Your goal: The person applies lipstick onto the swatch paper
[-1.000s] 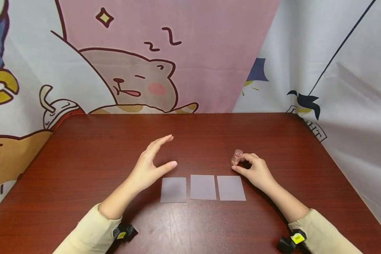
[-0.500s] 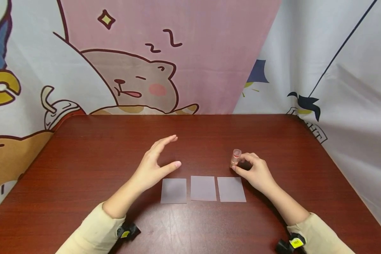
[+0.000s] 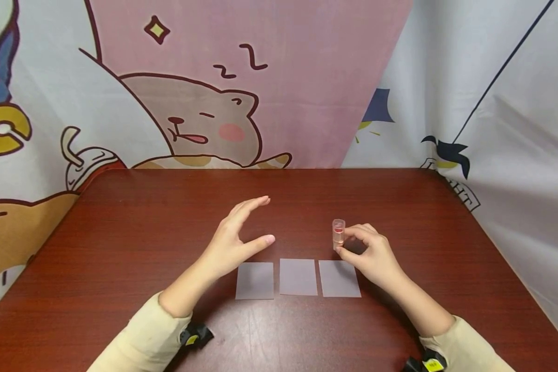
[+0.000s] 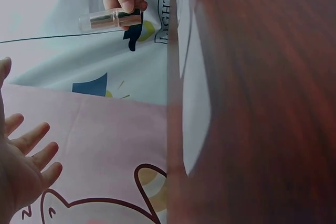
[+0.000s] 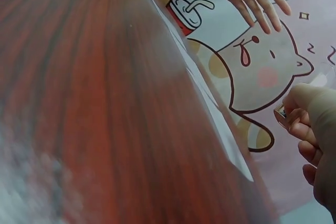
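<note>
My right hand (image 3: 375,254) pinches a lipstick (image 3: 338,235) between thumb and fingers, nearly upright, behind the rightmost white card (image 3: 340,281). In the left wrist view the lipstick (image 4: 102,20) shows a clear cap over a gold-toned tube, held clear of the table. The fingers mostly cover it in the right wrist view, where only its base (image 5: 281,118) pokes out. Thumb spread from its extended fingers, my left hand (image 3: 230,244) hovers, holding nothing, behind the leftmost white card (image 3: 254,284). A middle white card (image 3: 298,279) lies between the other two.
The cards lie in a row on a reddish-brown wooden table (image 3: 167,206). A cartoon-printed curtain (image 3: 307,77) hangs behind the table's back edge and along its sides. Each wrist wears a black camera; the left camera (image 3: 197,335) sits by the cuff.
My right hand has brought the lipstick a little to the left, turning it from a slant to nearly upright. My left hand has drifted right, still spread. The cards stay put.
</note>
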Demonstrator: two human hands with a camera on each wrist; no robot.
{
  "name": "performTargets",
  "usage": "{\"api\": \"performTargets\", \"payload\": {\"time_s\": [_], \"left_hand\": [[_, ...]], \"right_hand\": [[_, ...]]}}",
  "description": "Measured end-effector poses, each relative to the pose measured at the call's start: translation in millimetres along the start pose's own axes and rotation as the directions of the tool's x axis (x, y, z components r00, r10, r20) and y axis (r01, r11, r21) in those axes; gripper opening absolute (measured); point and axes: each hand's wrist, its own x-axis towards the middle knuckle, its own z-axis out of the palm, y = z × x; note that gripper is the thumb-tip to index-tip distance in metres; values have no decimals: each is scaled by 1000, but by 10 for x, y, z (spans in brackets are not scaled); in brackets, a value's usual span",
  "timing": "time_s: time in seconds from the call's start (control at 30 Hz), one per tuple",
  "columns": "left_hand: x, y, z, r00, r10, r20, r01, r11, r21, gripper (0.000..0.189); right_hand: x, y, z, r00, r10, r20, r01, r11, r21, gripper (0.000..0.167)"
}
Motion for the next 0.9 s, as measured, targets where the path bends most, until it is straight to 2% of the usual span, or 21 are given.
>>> {"api": "performTargets", "payload": {"time_s": [0.27,0.57,0.77,0.9], "left_hand": [[95,76,55,999,40,4,-39,998,-39,68],[182,149,124,996,93,-5,-93,991,-93,65],[232,187,163,992,125,-2,-125,988,-90,63],[254,212,193,990,143,2,-142,985,-97,61]], "right_hand": [[34,-181,18,996,-79,-31,80,997,21,36],[156,-669,-34,984,-178,-33,179,982,56,32],[208,-754,-8,975,-217,-41,220,973,70,33],[238,-692,52,973,-227,-37,230,970,80,33]]}}
